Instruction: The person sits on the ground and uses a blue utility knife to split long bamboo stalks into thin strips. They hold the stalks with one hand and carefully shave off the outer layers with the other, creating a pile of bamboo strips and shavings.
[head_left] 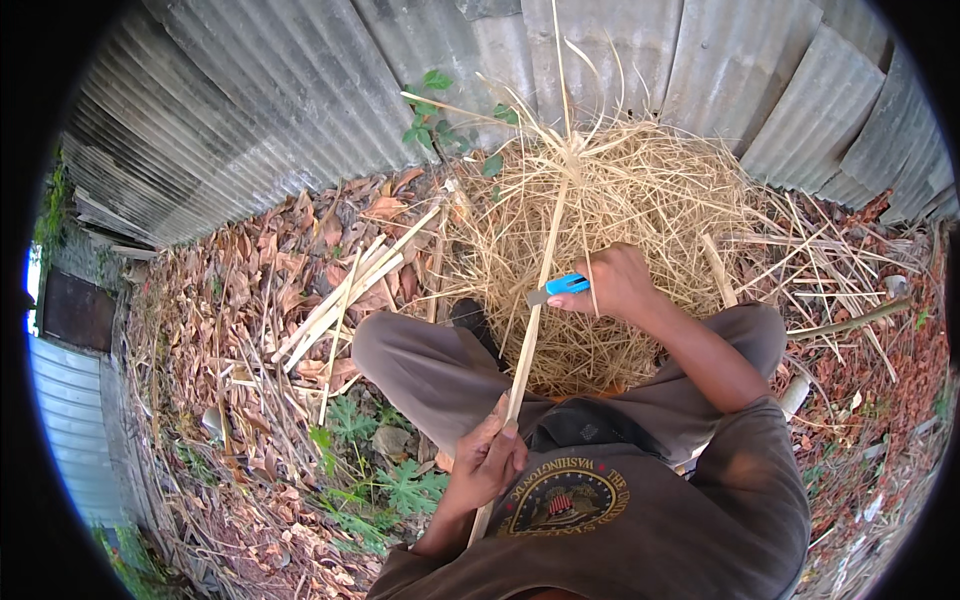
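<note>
Leafy grnd [240, 275], knife [568, 285] @ strip [528, 345]

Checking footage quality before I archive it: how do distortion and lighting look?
Head view: the corrugated metal wall bends toward the dark rim; soft daylight, no hard shadows; a blown-out, blue-fringed patch at the left edge; the blue-handled cutter and pale strip look fairly clear.
</note>
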